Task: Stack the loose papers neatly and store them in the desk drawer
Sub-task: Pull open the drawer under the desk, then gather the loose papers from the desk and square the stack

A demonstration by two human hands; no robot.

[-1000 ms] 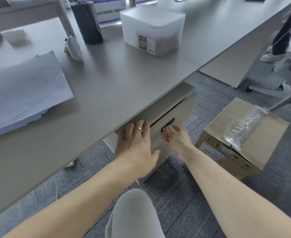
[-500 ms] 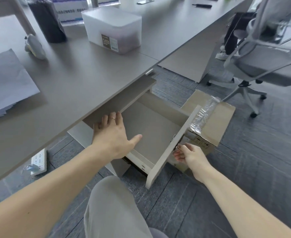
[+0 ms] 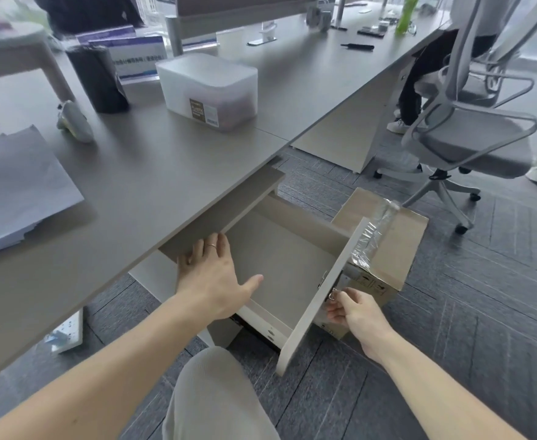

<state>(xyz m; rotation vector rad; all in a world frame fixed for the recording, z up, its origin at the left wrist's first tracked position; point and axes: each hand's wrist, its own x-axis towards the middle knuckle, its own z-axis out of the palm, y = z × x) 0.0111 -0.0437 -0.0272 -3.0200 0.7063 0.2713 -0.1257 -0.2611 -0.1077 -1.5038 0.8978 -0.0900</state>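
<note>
Drawer [image 3: 279, 265] standing open under the desk [image 3: 153, 173], papers [image 3: 13, 192] lying on top.

Nearest me, a knee in pale trousers [image 3: 216, 398] is poking up between the person's two bare forearms. The right hand [image 3: 354, 312] is pinching the small metal key or pull [image 3: 332, 295] on the drawer front, fingers closed around it. The left hand [image 3: 213, 277] is lying flat and spread, fingertips touching the cabinet top just under the desk edge, thumb reaching over the drawer's bare inside. A cardboard box [image 3: 397, 246] with crumpled plastic wrap is sitting on the floor just behind the drawer front. The loose papers are resting in an untidy pile at the desk's left edge, well apart from the drawer. Farther back, a frosted plastic bin [image 3: 210, 87] is standing on the desk and an office chair [image 3: 470, 144] is waiting off to the right.
</note>
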